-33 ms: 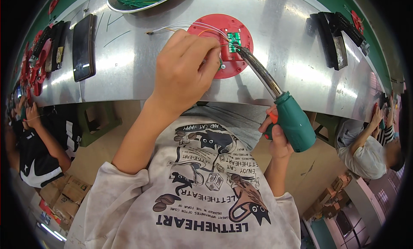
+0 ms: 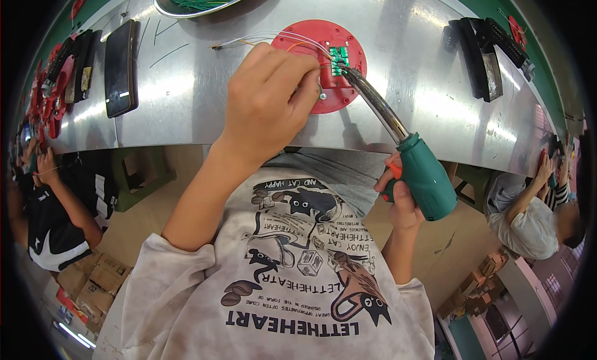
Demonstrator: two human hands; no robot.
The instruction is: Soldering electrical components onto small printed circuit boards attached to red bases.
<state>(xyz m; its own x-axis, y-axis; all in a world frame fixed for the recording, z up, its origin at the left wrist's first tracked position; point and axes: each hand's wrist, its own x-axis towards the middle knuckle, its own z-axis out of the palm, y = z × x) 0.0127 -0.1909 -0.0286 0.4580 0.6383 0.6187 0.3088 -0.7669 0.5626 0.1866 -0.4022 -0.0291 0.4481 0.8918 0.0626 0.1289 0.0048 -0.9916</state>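
My right hand [image 2: 403, 198] is wrapped round the handle of a green soldering gun [image 2: 429, 176] with an orange-red trigger. Its long metal barrel slants up and left, and the tip meets a small green circuit board [image 2: 339, 56]. That board sits on a round red plastic housing [image 2: 348, 97] lying on the metal table. Left of the board, my left hand [image 2: 270, 89] is closed in a pinch on a thin wire [image 2: 324, 65] running to the board's edge. The fingertips partly hide the wire. White wires [image 2: 292, 35] curve from the board away to the left behind my hand.
A metal bowl [image 2: 211, 13] of green wires stands at the far left. On the left lie a dark phone-like slab [image 2: 121, 69], black holders and red parts [image 2: 53, 111]. A black holder [image 2: 476, 58] is at the right. Other people sit at both sides.
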